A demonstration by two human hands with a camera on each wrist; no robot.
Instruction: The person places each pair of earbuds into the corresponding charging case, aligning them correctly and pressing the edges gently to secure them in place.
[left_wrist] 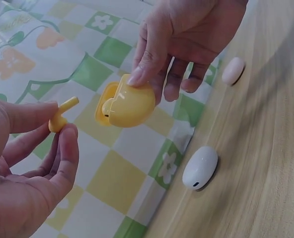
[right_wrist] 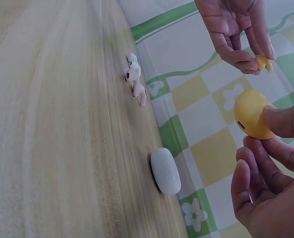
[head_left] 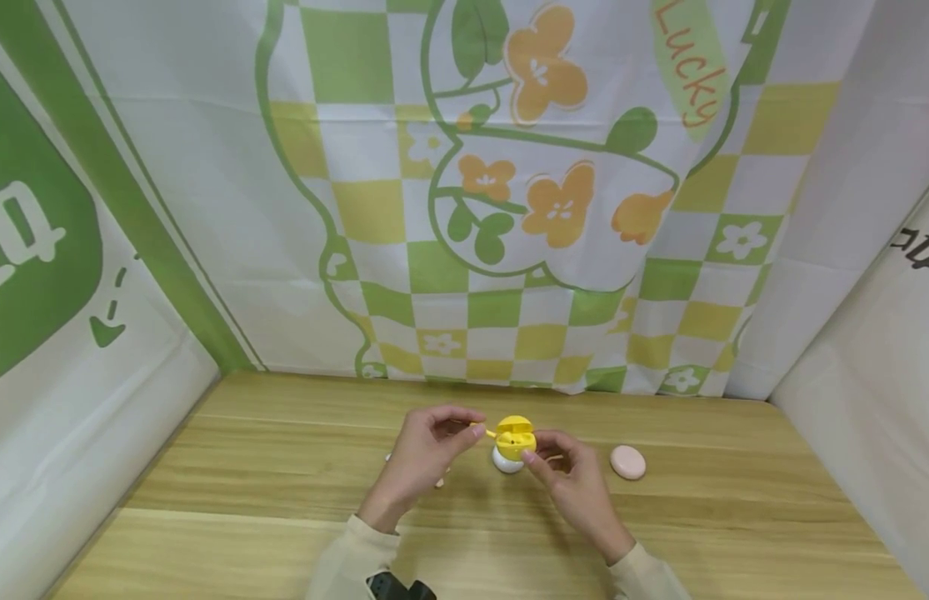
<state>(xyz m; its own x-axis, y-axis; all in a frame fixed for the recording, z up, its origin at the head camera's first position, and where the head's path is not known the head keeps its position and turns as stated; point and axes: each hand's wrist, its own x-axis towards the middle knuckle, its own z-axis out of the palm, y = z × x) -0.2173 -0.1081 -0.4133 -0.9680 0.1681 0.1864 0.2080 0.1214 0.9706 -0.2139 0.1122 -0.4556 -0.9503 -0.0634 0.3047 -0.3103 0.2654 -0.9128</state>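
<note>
From the head view, your left hand [head_left: 425,454] pinches a yellow bud [head_left: 490,433] by thumb and fingertips, at the left side of the open yellow case [head_left: 516,450]. Your right hand [head_left: 572,479] grips that case between thumb and fingers, lid raised. Both hands work around the middle of the table [head_left: 734,500], short of its back edge, where the checked cloth [head_left: 490,308] hangs down; a wide strip of wood lies between you and each side edge. The white case [head_left: 506,461] shows just below the yellow one, partly covered by it, and the pink case [head_left: 627,462] sits to the right, apart from your right hand.

From the left wrist, you see a narrow gap between bud and case; the bud's stem slants up toward the case mouth, where a second bud [left_wrist: 107,106] sits. Your right hand's other fingers hang loosely curled. The white and pink cases stand well apart on the wood.

From the right wrist, your thumb presses the yellow case's side with fingers beneath it. The white bud [right_wrist: 132,62] and pink bud [right_wrist: 138,88] lie close together, well apart from the white case.
</note>
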